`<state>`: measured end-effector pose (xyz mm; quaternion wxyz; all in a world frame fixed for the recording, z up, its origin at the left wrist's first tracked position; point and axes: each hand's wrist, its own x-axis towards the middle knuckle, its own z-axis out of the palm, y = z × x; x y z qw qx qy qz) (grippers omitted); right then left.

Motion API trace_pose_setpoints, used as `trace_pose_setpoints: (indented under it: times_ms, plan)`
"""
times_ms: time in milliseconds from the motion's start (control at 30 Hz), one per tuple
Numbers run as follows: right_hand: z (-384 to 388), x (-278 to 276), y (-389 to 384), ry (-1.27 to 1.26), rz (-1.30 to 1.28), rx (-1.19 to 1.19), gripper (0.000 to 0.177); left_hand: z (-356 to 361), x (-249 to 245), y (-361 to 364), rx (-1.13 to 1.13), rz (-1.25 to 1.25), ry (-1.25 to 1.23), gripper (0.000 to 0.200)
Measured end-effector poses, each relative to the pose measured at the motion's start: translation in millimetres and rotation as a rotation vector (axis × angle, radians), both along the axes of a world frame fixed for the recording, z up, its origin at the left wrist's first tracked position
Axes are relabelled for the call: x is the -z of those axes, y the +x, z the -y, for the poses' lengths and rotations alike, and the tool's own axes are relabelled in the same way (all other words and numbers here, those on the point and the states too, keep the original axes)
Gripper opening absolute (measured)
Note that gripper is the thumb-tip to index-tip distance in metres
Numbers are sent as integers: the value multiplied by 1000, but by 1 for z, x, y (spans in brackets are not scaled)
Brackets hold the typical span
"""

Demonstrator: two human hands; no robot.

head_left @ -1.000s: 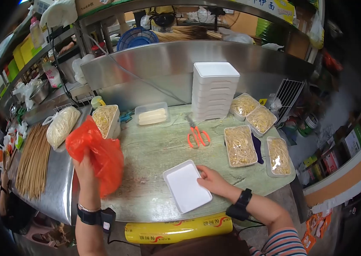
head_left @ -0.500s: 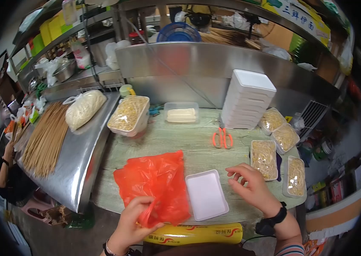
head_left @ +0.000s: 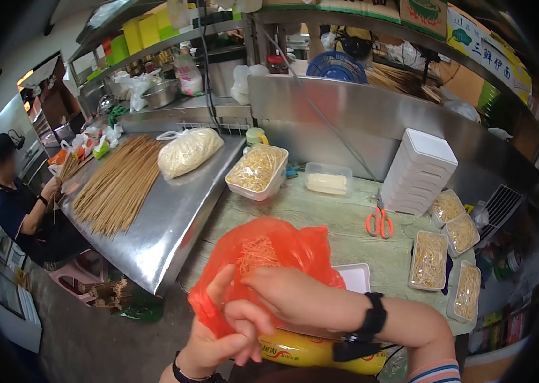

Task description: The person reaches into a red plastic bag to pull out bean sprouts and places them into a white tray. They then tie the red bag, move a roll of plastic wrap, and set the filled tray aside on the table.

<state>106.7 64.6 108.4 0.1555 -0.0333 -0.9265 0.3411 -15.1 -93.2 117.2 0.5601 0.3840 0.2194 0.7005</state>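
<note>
A red plastic bag (head_left: 225, 255) lies on the table in front of me, its mouth spread apart. Pale thin shreds (head_left: 258, 254) show inside it, tinted by the red plastic. My left hand (head_left: 221, 329) grips the bag's near edge, index finger raised and the others curled. Across the bag's mouth reaches my right hand (head_left: 285, 293), over the shreds; its fingertips are largely hidden, so I cannot see whether they grasp any. Under my right forearm a white foam tray (head_left: 355, 277) is partly covered. A yellow roll of cling film (head_left: 301, 351) lies at the near edge.
Wrapped trays of bean sprouts (head_left: 429, 260) sit on the right, with orange-handled scissors (head_left: 379, 223) and stacked white trays (head_left: 419, 172) behind. A tub of sprouts (head_left: 257, 171) stands at the back left. Skewers (head_left: 119, 185) cover the steel table, where another person (head_left: 17, 204) sits.
The view has swung left. The bag has been opened, showing shreds inside. My right hand has moved left from beside the tray to the bag's mouth; my left hand keeps hold of its edge.
</note>
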Motion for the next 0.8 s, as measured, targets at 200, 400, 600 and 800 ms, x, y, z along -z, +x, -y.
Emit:
trace_pose_setpoints:
  times_ms: [200, 400, 600, 800]
  plan:
    - [-66, 96, 33, 132, 458, 260, 34, 23, -9, -17, -310, -291, 19, 84]
    - [-125, 53, 73, 252, 588, 407, 42, 23, -8, -42, -329, -227, -23, 79]
    - [-77, 38, -1, 314, 671, 155, 60, 18, -2, -17, -323, -268, 17, 89]
    - [-89, 108, -20, 469, 424, 72, 54, 17, -1, -21, -366, -228, -33, 87]
